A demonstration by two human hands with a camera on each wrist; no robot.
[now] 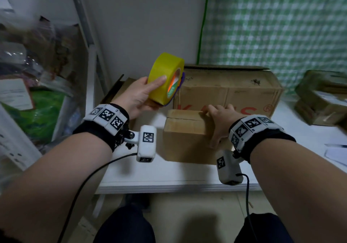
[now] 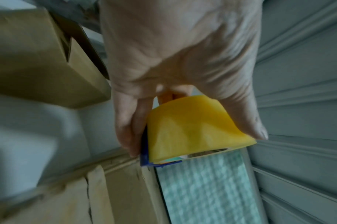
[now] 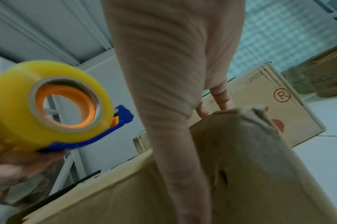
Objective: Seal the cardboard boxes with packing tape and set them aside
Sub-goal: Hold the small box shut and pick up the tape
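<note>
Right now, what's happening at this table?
The left hand holds the yellow tape roll in its blue dispenser, raised above the white table. The right hand grips the small cardboard box on the table; its top seam shows no tape yet. A larger box stands behind it.

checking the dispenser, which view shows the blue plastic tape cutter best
Right wrist: the blue plastic tape cutter shows side-on under the yellow tape roll. Head shows a sliver behind the roll; left wrist, one edge.
</note>
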